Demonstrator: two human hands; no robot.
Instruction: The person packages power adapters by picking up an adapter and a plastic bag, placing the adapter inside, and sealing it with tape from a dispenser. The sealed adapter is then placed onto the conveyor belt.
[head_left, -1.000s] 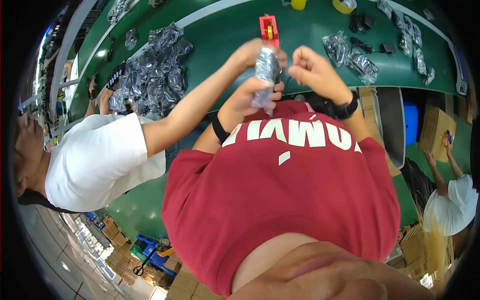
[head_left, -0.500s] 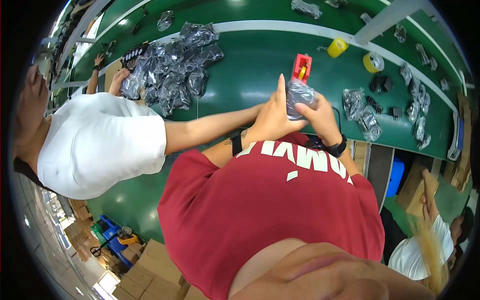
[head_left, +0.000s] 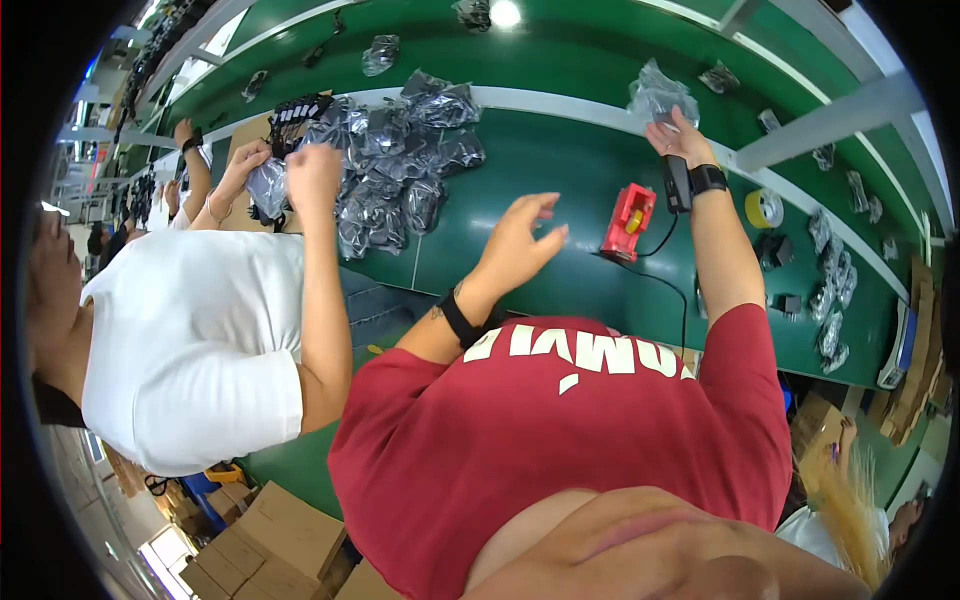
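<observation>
My left hand (head_left: 520, 245) hovers over the green table with its fingers apart and nothing in them. My right hand (head_left: 680, 140) reaches to the far rail, fingers stretched out and open. Just beyond its fingertips lies a clear plastic-wrapped item (head_left: 658, 95); whether they touch it, I cannot tell. Against my right wrist hangs a black box (head_left: 677, 185), its cable trailing down to the table. Between my hands stands a red tape dispenser (head_left: 629, 222) with a yellow roll.
A heap of bagged dark items (head_left: 390, 165) lies at left, where a person in a white shirt (head_left: 200, 340) handles another bag (head_left: 268, 188). Right of my arm are a yellow tape roll (head_left: 764, 208), black adapters (head_left: 775, 250) and more bags (head_left: 828, 290). A grey post (head_left: 830, 125) rises beyond.
Both hands held a bagged dark item together near the dispenser; now they are apart and open. My right hand has gone far and right, my left hand leftward. The neighbour's near arm has drawn back.
</observation>
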